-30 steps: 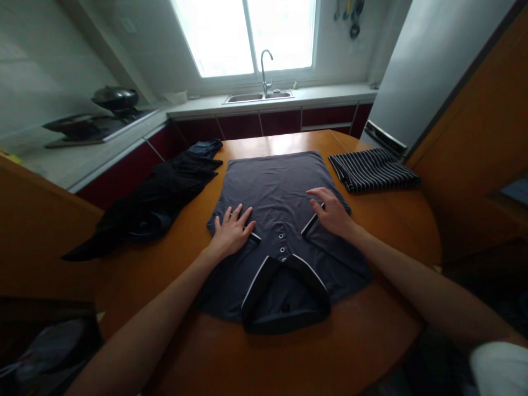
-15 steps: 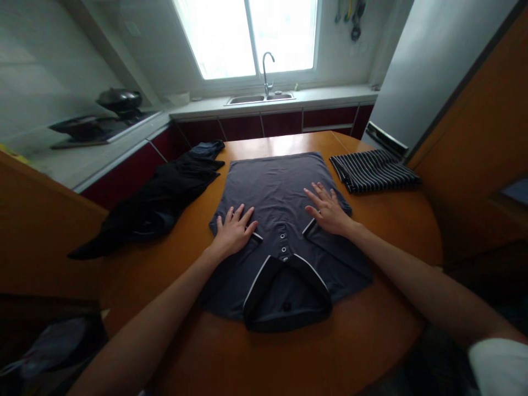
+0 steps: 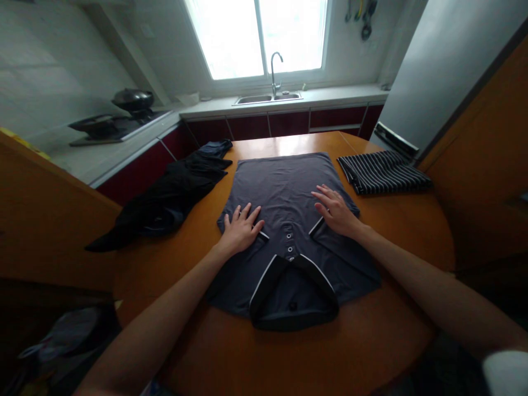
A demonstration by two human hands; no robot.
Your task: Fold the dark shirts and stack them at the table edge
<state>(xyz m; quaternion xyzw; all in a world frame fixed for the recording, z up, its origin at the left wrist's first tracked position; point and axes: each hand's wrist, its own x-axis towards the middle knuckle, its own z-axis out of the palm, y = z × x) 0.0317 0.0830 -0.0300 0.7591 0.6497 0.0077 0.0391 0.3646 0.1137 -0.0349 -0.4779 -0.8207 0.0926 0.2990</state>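
A dark grey polo shirt (image 3: pixel 284 187) lies spread front side up on the wooden table (image 3: pixel 297 357), its black, white-edged collar (image 3: pixel 293 322) toward me. Both sleeves are folded inward over the chest, on either side of the button placket (image 3: pixel 289 242). My left hand (image 3: pixel 241 228) rests open on the left sleeve, fingers spread on the cloth. On the other side, my right hand (image 3: pixel 336 212) is open above the right sleeve, fingers stretched out; whether its fingertips touch the cloth I cannot tell.
Dark clothes (image 3: pixel 173 190) lie heaped along the table's left edge. A folded black-and-white striped garment (image 3: pixel 383 171) sits at the right rear. Beyond the table are a sink (image 3: pixel 268 99), a stove with a wok (image 3: pixel 132 100), and a refrigerator (image 3: pixel 441 71).
The whole view has shifted slightly, so everything sits farther right. My right hand's fingers have drawn closer together and seem a little raised. My left hand stays on the shirt.
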